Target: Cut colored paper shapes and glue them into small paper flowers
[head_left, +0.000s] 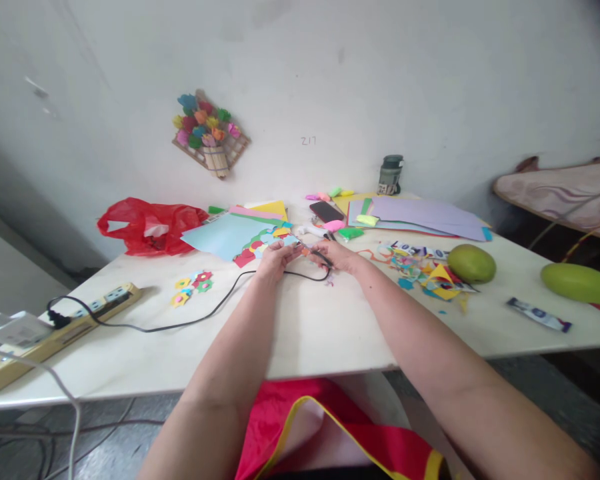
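Note:
My left hand [279,257] is closed in a pinch near the middle of the table, beside cut paper flowers. Whatever it pinches is too small to make out. Close by on the right, my right hand [337,257] is wrapped round a slim dark-handled tool [322,259], whose front end points at the left fingertips. A black cord [220,308] runs from the power strip to beneath the right hand; whether it joins this tool is unclear. Several colourful paper flowers [253,252] lie just beyond my left hand. Behind the right hand is a white object [311,231], partly hidden.
At left lie finished-looking paper flowers [193,287], a power strip [105,300] and a red plastic bag [150,227]. Beyond are coloured sheets [425,213] and a phone [327,213]. Paper scraps [425,273], green fruit [471,263] and a tube [539,315] occupy the right.

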Tool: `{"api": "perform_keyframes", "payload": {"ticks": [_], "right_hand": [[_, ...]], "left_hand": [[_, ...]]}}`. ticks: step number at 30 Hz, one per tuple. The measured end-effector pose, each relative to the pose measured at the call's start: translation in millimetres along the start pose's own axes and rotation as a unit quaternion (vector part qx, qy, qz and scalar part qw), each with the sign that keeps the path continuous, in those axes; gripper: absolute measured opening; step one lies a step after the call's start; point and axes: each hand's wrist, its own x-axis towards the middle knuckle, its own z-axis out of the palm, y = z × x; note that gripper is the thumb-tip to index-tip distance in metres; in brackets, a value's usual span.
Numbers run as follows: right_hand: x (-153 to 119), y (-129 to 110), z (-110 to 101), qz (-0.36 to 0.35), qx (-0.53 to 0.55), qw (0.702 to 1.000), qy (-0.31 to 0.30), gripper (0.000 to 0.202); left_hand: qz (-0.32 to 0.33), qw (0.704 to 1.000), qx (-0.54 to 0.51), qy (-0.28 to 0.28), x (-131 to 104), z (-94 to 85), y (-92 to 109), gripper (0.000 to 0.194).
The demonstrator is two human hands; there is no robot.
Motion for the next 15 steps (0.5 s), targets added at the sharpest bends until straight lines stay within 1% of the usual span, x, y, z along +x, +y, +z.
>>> {"api": "perform_keyframes", "payload": {"ticks": [6,10,15], "right_hand": [[4.4,6.7,-0.9,0.02,0.017,0.999,0.034,0.022],[-0.4,0.8,0.5,0.034,0.013,0.998,0.042,0.021],[-9.0,-6.8,-0.3,0.026,-0.048,0.998,0.037,0.022]], "left_hand": [[-0.003,1.0,0.0,-0.002,0.3,-0.7,-0.1,0.016],[-0.002,1.0,0.0,-0.003,0.5,-0.9,-0.4,0.017],[0.0,1.0,-0.016,-0.003,0.5,-1.1,-0.2,0.02]]}}
